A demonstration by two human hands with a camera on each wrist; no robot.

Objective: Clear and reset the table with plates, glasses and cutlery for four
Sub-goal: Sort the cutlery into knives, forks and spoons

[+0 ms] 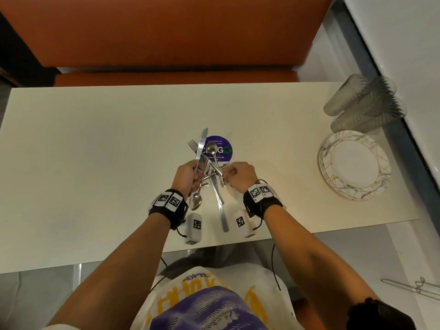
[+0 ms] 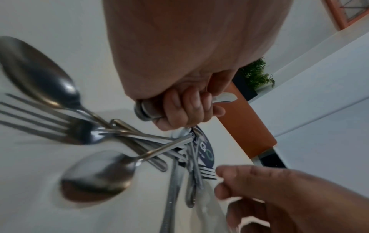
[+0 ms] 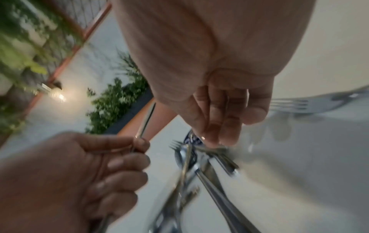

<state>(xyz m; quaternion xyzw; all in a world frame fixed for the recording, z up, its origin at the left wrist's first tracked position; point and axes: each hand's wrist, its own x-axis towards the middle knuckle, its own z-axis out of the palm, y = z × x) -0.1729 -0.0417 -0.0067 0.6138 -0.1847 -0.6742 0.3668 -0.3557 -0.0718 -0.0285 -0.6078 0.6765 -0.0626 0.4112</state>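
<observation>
A tangled pile of cutlery (image 1: 215, 179) with forks, spoons and knives lies mid-table over a purple sticker (image 1: 225, 148). My left hand (image 1: 190, 172) grips a table knife (image 1: 201, 146) by its handle, blade pointing away from me, just left of the pile. In the left wrist view its fingers (image 2: 189, 107) curl round the handle above the blurred cutlery pile (image 2: 139, 138). My right hand (image 1: 229, 172) hovers over the pile's right side. In the right wrist view its fingertips (image 3: 223, 134) reach down to the cutlery pile (image 3: 199, 173), thumb apart, nothing pinched.
A stack of marbled white plates (image 1: 354, 165) sits at the table's right end, with several ribbed glasses (image 1: 366, 103) lying stacked behind it. The white table (image 1: 95, 139) is bare on the left. An orange bench (image 1: 166, 32) runs along the far side.
</observation>
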